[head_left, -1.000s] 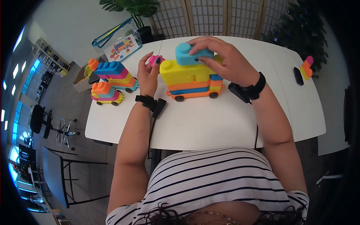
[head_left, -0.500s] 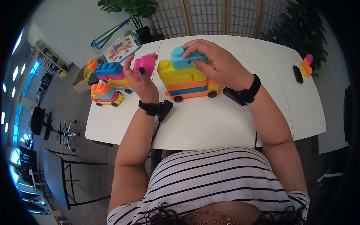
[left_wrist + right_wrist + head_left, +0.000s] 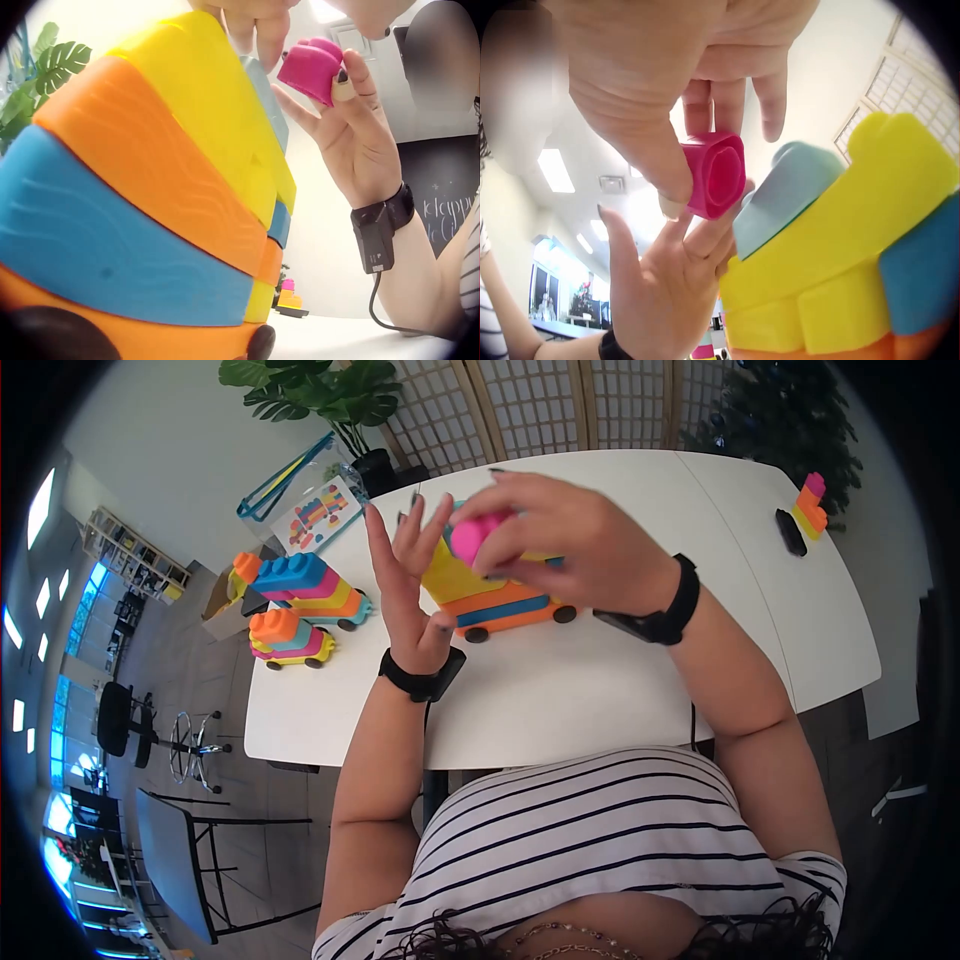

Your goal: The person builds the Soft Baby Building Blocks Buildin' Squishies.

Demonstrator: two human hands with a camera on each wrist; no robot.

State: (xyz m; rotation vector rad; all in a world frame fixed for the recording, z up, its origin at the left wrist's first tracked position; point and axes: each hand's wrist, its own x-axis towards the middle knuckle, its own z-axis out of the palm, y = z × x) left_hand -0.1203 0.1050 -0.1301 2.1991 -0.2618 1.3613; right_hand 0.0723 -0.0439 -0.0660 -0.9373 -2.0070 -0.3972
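The right hand (image 3: 590, 540) pinches a small pink block (image 3: 474, 540) between thumb and fingers, above the wheeled block stack. In the right wrist view the pink block (image 3: 717, 175) shows its hollow underside. The left hand (image 3: 408, 595) is raised beside the stack's left end, fingers spread and holding nothing. Yellow blocks (image 3: 202, 97) top the stack over orange and blue layers (image 3: 112, 232), on an orange wheeled base. A light blue block (image 3: 787, 195) sits on the yellow ones; in the head view the right hand mostly hides it.
Two smaller wheeled block stacks (image 3: 325, 592) (image 3: 290, 638) stand at the table's left. Behind them are a clear bag with a picture card (image 3: 318, 515) and a cardboard box (image 3: 225, 618). At the far right, a pink, orange and yellow stack (image 3: 811, 507) stands beside a black object (image 3: 790, 532).
The pink block has passed from the left hand to the right hand, which has let go of the light blue block. The left hand's fingers have spread.
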